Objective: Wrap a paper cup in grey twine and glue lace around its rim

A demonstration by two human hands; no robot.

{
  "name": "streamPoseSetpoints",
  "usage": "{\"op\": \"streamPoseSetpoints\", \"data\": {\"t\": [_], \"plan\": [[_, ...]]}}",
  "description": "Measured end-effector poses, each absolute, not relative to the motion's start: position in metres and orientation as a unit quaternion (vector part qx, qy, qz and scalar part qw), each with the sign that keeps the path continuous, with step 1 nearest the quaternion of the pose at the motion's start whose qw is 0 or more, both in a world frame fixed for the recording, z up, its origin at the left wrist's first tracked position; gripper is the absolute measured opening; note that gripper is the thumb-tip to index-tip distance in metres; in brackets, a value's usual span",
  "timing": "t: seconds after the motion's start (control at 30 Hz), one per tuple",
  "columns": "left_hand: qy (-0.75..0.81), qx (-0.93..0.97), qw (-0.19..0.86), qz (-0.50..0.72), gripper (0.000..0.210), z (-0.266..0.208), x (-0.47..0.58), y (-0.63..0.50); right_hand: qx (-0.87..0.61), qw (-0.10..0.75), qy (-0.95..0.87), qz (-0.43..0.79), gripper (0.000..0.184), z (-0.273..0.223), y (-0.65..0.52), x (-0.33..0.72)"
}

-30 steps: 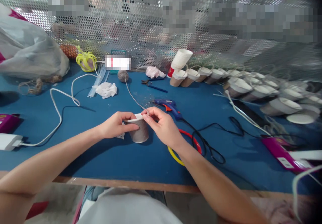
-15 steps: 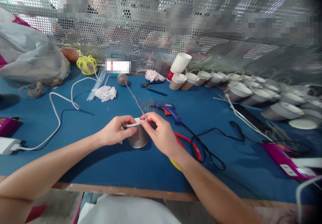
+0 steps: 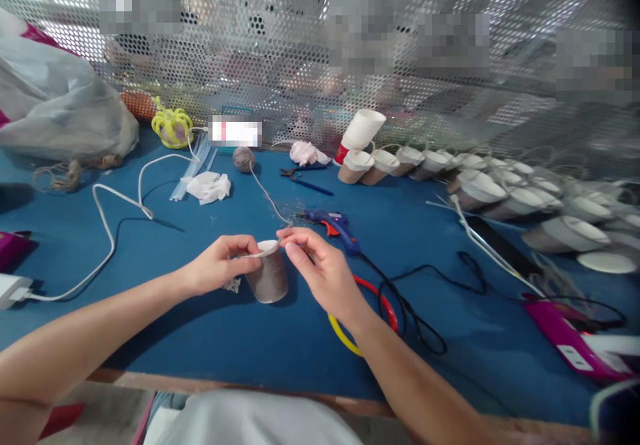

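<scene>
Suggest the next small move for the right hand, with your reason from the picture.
Probably press the yarn against the cup near its top: the right hand holds the yarn close there, while the left hand grips the cup's other side.

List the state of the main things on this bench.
Gray cup: mouth up, held in left hand
Gray yarn ball: partly unwound, strand reaching right hand
Glue gun: lying on its side
Pliers: lying, handles spread
White tissue: crumpled
White paper cups: stacked, leaning
Handled cups: clustered, mouths up
</scene>
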State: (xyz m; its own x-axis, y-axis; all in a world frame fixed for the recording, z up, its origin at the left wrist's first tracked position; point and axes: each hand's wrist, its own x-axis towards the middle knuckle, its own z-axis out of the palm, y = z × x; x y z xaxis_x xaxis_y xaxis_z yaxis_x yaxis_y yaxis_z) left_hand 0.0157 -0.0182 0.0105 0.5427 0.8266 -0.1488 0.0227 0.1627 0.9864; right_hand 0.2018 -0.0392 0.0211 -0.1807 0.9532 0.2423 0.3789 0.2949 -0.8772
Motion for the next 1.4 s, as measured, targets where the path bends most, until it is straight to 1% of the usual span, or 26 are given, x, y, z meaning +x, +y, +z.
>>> {"op": "streamPoseSetpoints", "data": {"t": [0.23, 0.37, 0.43, 0.57, 0.7, 0.77, 0.97, 1.1, 1.17, 1.23, 1.27, 1.3, 1.33, 1.4], "plan": [[0.379, 0.510, 0.707, 0.310, 0.025, 0.009, 0.014, -0.016, -0.446, 0.395, -0.710, 0.376, 0.019, 0.018, -0.037, 0.205], [0.369, 0.537, 0.694, 0.305, 0.024, 0.004, 0.013, -0.017, -0.465, 0.379, -0.696, 0.394, 0.022, 0.013, -0.036, 0.202], [0.369, 0.569, 0.668, 0.305, 0.023, 0.004, 0.014, -0.019, -0.468, 0.376, -0.705, 0.379, 0.020, 0.013, -0.037, 0.198], [0.369, 0.634, 0.607, 0.305, 0.020, 0.008, 0.015, -0.023, -0.457, 0.395, -0.726, 0.328, 0.008, 0.017, -0.039, 0.187], [0.363, 0.684, 0.574, 0.267, 0.016, 0.014, 0.014, -0.023, -0.465, 0.408, -0.726, 0.299, 0.007, 0.016, -0.038, 0.183], [0.358, 0.700, 0.567, 0.245, 0.017, 0.016, 0.013, -0.020, -0.475, 0.408, -0.726, 0.287, 0.007, 0.015, -0.036, 0.184], [0.352, 0.709, 0.566, 0.228, 0.027, 0.015, 0.010, -0.014, -0.475, 0.406, -0.736, 0.261, 0.009, 0.013, -0.034, 0.184], [0.347, 0.702, 0.576, 0.232, 0.026, 0.015, 0.010, -0.012, -0.468, 0.407, -0.744, 0.249, 0.009, 0.013, -0.037, 0.186], [0.345, 0.695, 0.583, 0.240, 0.024, 0.014, 0.010, -0.012, -0.477, 0.406, -0.738, 0.250, 0.013, 0.015, -0.035, 0.195], [0.345, 0.683, 0.594, 0.249, 0.023, 0.013, 0.010, -0.012, -0.544, 0.384, -0.715, 0.216, 0.021, 0.018, -0.028, 0.211], [0.347, 0.676, 0.600, 0.252, 0.022, 0.013, 0.010, -0.012, -0.599, 0.359, -0.693, 0.179, 0.024, 0.020, -0.022, 0.222], [0.350, 0.668, 0.606, 0.253, 0.021, 0.012, 0.010, -0.012, -0.671, 0.316, -0.660, 0.116, 0.026, 0.021, -0.015, 0.233], [0.354, 0.660, 0.613, 0.253, 0.021, 0.011, 0.010, -0.012, -0.703, 0.294, -0.641, 0.092, 0.027, 0.021, -0.008, 0.244], [0.365, 0.648, 0.618, 0.254, 0.021, 0.011, 0.011, -0.012, -0.735, 0.246, -0.626, 0.083, 0.021, 0.017, 0.006, 0.263]]}}
